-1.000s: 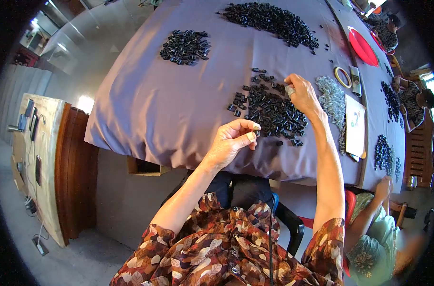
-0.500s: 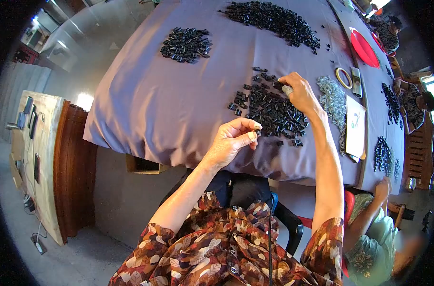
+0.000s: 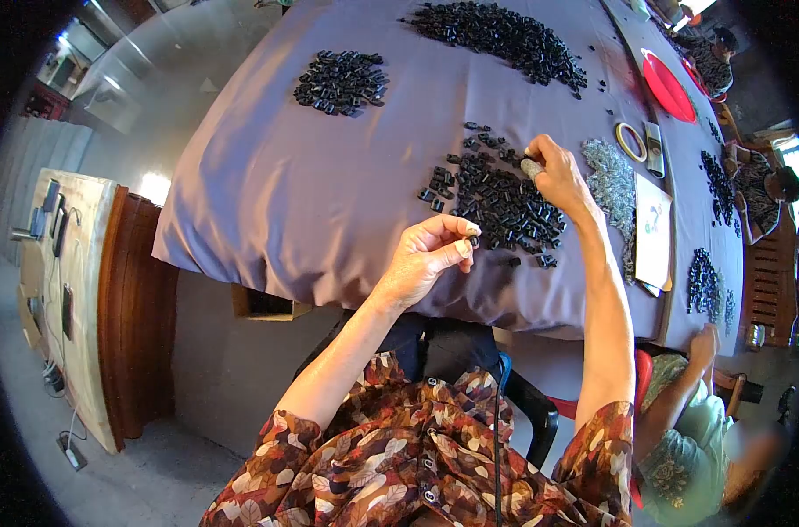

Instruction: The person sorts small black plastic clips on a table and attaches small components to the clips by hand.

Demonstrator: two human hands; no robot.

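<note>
My left hand (image 3: 426, 255) is closed in a pinch above the near edge of the cloth. Between its thumb and fingertips is a small black piece (image 3: 475, 241), mostly covered by the fingers. My right hand (image 3: 559, 180) is at the upper right edge of a loose pile of small black pieces (image 3: 505, 206). Its fingers are drawn together and a greyish wrap (image 3: 530, 168) covers one digit. What the right fingertips hold, if anything, I cannot make out against the dark pieces.
A purple cloth (image 3: 268, 176) covers the table. Farther off lie a small black heap (image 3: 340, 83) and a larger one (image 3: 505, 39). At right are clear glassy bits (image 3: 608, 180), a tape roll (image 3: 630, 141), a white sheet (image 3: 652, 230) and a red tray (image 3: 668, 86). Other people sit along the right.
My right hand has shifted slightly to the right along the pile's edge, its fingers more drawn together. The left hand keeps its pinch in nearly the same place.
</note>
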